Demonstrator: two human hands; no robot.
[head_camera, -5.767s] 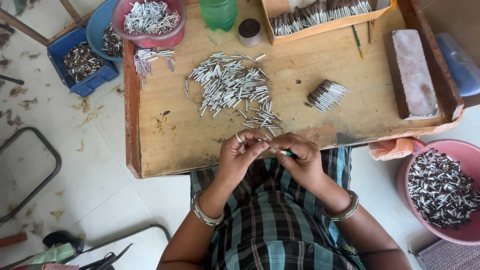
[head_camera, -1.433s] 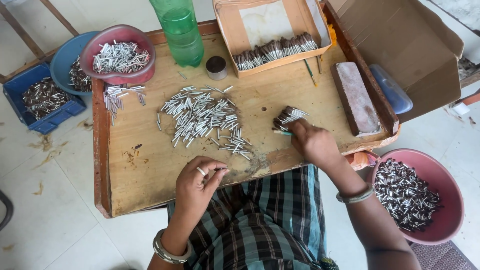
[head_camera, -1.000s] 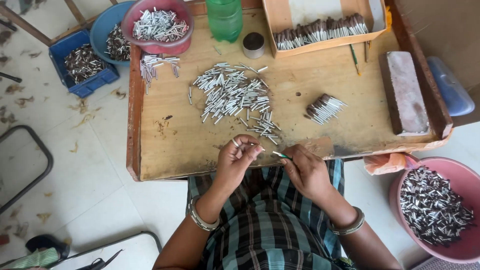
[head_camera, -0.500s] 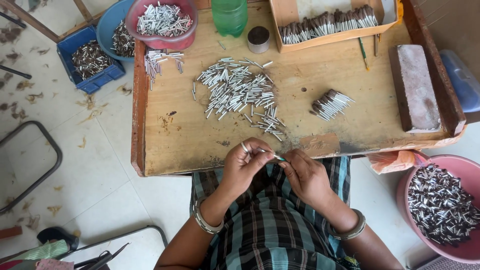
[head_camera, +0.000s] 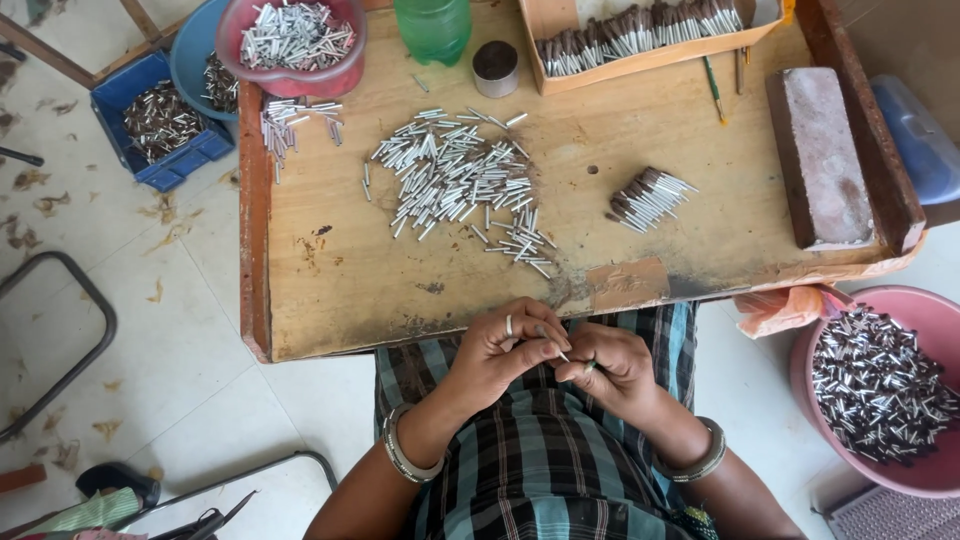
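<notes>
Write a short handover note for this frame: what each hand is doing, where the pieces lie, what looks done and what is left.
Left hand and right hand meet over the lap at the board's near edge, pinching one thin silver stick between them.
Loose silver sticks lie scattered mid-board on the wooden board.
A small bundle of dark-tipped sticks lies to their right; more are lined up in the cardboard tray.
Done, apparently: the bundle and tray rows.
Left: the loose pile, plus the full pink tub at the right.

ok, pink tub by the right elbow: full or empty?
Nearly full. The pink tub on the floor is heaped with small silver-and-dark tubes; only its rim shows.
</notes>
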